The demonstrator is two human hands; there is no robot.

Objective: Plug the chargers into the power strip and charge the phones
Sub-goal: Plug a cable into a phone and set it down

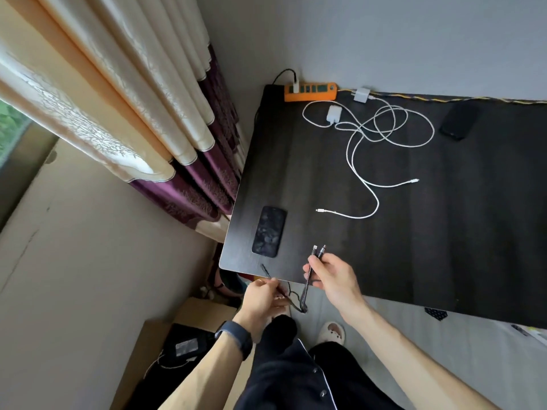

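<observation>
An orange power strip lies at the far left corner of the dark table, with one white charger plugged in; its black cable runs off the table edge. Two more white chargers lie loose near the strip, their white cables tangled across the table. One phone lies near the front left corner, another phone at the back right. My right hand grips the black cable's connector ends. My left hand pinches the black cable lower down.
Curtains hang left of the table, with a grey wall behind. Cardboard boxes and a black adapter sit on the floor below left. A slipper shows under the table's front edge.
</observation>
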